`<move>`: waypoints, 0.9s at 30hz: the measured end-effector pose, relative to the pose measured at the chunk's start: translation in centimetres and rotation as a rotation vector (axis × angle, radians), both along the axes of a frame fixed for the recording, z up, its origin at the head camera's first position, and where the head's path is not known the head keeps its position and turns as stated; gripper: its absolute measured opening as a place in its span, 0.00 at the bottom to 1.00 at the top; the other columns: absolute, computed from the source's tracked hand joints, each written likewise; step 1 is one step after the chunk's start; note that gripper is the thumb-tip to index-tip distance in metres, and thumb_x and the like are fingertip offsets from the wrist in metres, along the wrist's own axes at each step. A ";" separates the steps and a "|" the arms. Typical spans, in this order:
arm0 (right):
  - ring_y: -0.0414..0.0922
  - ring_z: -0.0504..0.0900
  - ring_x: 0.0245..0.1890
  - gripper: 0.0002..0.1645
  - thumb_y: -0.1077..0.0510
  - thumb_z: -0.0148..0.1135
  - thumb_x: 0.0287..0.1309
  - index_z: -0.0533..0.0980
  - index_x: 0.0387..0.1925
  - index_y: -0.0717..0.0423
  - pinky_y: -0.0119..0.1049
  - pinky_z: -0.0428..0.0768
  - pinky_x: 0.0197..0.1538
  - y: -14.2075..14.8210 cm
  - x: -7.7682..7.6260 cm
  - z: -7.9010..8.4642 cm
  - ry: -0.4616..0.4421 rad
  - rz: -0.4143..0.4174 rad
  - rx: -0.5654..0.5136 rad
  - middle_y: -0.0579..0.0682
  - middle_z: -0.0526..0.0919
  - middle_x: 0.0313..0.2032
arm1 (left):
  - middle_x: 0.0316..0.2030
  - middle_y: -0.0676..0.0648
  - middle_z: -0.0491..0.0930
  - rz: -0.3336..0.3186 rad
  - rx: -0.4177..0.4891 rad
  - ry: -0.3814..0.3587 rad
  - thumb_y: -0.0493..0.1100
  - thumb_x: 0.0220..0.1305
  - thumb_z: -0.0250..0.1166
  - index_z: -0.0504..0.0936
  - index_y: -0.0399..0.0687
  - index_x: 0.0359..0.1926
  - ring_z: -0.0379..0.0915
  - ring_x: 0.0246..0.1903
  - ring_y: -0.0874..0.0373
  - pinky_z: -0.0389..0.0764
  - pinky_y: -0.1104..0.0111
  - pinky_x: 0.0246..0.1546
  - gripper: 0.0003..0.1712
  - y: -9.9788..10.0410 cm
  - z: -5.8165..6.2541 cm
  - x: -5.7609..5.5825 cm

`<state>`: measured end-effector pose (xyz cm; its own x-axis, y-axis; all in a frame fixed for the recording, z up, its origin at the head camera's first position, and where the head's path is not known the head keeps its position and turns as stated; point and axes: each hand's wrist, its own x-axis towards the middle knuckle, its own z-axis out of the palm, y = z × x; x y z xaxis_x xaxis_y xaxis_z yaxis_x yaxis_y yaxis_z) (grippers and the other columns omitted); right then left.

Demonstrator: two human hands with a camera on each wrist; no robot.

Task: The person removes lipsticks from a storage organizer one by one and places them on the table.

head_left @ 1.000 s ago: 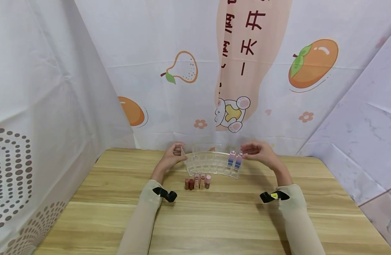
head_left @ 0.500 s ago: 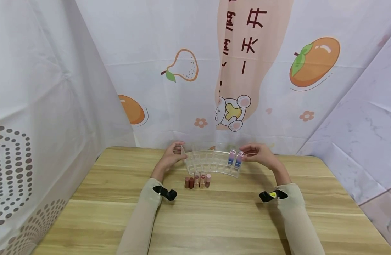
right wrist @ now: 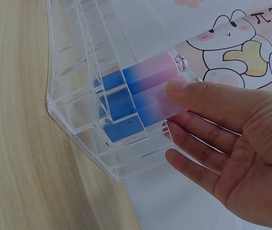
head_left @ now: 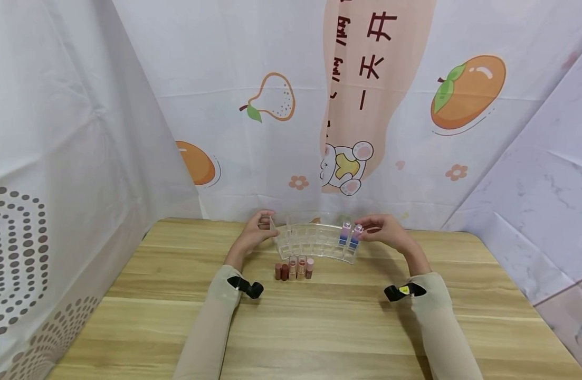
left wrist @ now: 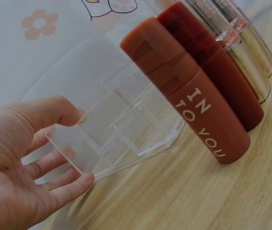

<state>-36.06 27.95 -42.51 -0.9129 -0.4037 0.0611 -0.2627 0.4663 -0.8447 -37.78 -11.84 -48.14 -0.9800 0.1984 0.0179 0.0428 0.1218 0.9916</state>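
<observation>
A clear acrylic lipstick organizer (head_left: 319,250) with a curved row of compartments stands at the back of the table. At its left end my left hand (head_left: 253,236) grips the side panel, thumb in front and fingers behind; this hand (left wrist: 30,158) shows closely in the left wrist view. Two pink-and-blue lipstick tubes sit side by side in the organizer's right end. My right hand (head_left: 388,231) pinches the outer lipstick tube (right wrist: 157,104), with the thumb on its pink upper part and fingers behind. The inner lipstick tube (right wrist: 150,73) stands right beside it.
Several lip tubes stand in a row before the organizer: a brown tube (head_left: 278,272), a dark red tube (head_left: 284,272), two clear-capped tubes (head_left: 297,268) and a pink-capped tube (head_left: 309,268). A printed white curtain (head_left: 253,174) hangs behind the wooden table (head_left: 319,327).
My right hand and forearm have shifted slightly left. The left hand keeps its grip on the organizer, and the tubes stay in their row.
</observation>
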 end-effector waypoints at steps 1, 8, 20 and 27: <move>0.57 0.84 0.52 0.27 0.65 0.73 0.57 0.79 0.58 0.69 0.27 0.83 0.48 0.0 0.0 0.0 0.000 0.000 -0.003 0.69 0.83 0.53 | 0.62 0.31 0.67 0.001 -0.001 0.000 0.29 0.62 0.68 0.66 0.38 0.70 0.69 0.61 0.39 0.79 0.73 0.45 0.37 0.0 0.0 0.0; 0.55 0.84 0.51 0.26 0.65 0.73 0.58 0.79 0.57 0.69 0.27 0.83 0.47 -0.1 0.1 -0.1 0.008 0.001 -0.001 0.68 0.84 0.52 | 0.60 0.34 0.69 0.016 -0.021 -0.003 0.29 0.61 0.69 0.67 0.39 0.69 0.70 0.60 0.41 0.78 0.72 0.46 0.36 0.0 0.1 0.1; 0.54 0.84 0.51 0.24 0.64 0.73 0.58 0.80 0.56 0.67 0.28 0.83 0.46 -0.1 0.1 -0.1 0.018 0.001 0.003 0.67 0.84 0.51 | 0.63 0.29 0.66 -0.013 -0.004 -0.008 0.28 0.62 0.68 0.64 0.35 0.71 0.67 0.62 0.35 0.78 0.72 0.45 0.38 -0.2 0.4 0.2; 0.53 0.85 0.50 0.23 0.64 0.73 0.58 0.81 0.54 0.67 0.29 0.83 0.46 -0.1 0.1 -0.2 0.031 0.014 0.000 0.67 0.84 0.51 | 0.61 0.33 0.69 0.012 -0.017 -0.003 0.29 0.61 0.69 0.67 0.40 0.69 0.70 0.61 0.39 0.78 0.73 0.46 0.36 0.0 0.1 0.1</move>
<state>-36.00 27.82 -42.73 -0.9050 -0.4160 0.0890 -0.2947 0.4621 -0.8364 -37.65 -11.86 -48.02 -0.9822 0.1872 0.0120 0.0385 0.1389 0.9896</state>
